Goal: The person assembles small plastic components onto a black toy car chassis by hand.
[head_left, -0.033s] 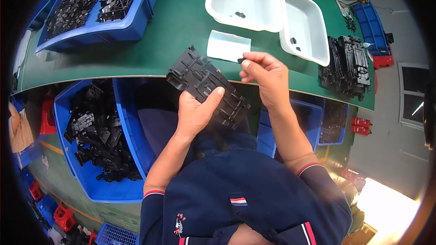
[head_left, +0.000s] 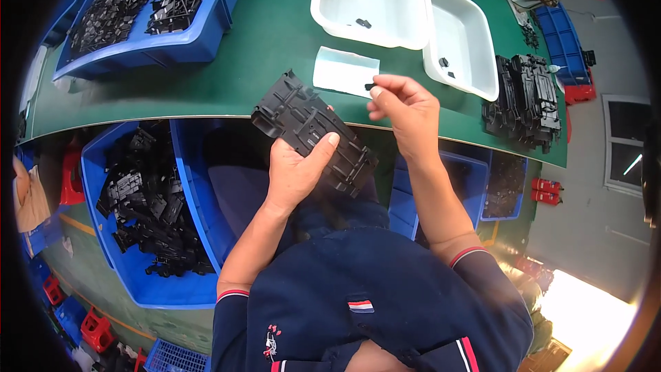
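My left hand point(head_left: 301, 169) is closed around a long black molded plastic part point(head_left: 313, 127), its thumb lying on the upper face. The part is tilted, its far end at the table's front edge and its near end over my lap. To the right of it, my right hand point(head_left: 407, 114) pinches a small black plastic piece point(head_left: 370, 87) between thumb and fingertips, apart from the larger part. That piece is too small for its shape to be made out. Behind it, a white sheet point(head_left: 344, 71) lies on the green table point(head_left: 268, 34).
Two white trays point(head_left: 368, 0) hold a few small black pieces. Stacked black molded parts point(head_left: 527, 103) stand at the table's right. A blue bin point(head_left: 206, 34) of small black parts sits far left. Below the table edge, another blue bin point(head_left: 165, 300) is filled with black parts.
My right hand has shifted very slightly to the right with the small piece still pinched. My left hand and the long part have hardly moved.
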The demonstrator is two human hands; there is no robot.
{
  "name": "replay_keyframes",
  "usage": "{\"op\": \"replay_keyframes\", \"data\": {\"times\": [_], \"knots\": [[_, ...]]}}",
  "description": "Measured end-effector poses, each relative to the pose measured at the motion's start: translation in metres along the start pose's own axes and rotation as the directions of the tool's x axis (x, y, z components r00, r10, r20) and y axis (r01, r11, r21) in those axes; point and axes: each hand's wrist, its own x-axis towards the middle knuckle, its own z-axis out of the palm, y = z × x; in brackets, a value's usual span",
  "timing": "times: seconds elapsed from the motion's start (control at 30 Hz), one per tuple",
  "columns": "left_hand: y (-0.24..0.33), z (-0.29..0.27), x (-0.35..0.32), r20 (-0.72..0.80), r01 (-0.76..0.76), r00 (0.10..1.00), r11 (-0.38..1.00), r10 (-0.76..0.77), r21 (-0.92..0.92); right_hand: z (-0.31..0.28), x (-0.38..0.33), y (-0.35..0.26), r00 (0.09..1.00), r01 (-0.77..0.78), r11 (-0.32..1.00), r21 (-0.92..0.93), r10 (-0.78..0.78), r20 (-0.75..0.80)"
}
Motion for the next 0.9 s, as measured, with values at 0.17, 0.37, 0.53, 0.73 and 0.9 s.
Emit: {"op": "replay_keyframes", "data": {"times": [0.17,0.37,0.53,0.73,0.9], "knots": [[0.005,0.004,0.006,0.019,-0.008,1.0,0.999,0.009,-0.05,-0.027,0.032,0.02,0.847,0.401,0.681,-0.613,-0.531,-0.036],[0.003,0.005,0.015,0.021,0.022,1.0,0.998,-0.021,-0.057,-0.029,0.039,0.023,0.826,0.432,0.555,-0.711,-0.56,0.065],[0.002,0.007,0.019,0.03,0.032,0.999,0.997,-0.03,-0.068,-0.03,0.041,0.027,0.747,0.533,0.443,-0.721,-0.647,0.155],[-0.003,0.009,0.02,-0.001,-0.037,0.999,0.999,0.037,-0.016,-0.032,0.044,0.027,0.726,0.549,0.336,-0.765,-0.645,0.237],[-0.004,0.009,0.02,-0.011,-0.043,0.999,0.999,0.043,-0.022,-0.032,0.044,0.025,0.744,0.536,0.365,-0.762,-0.63,0.221]]}}
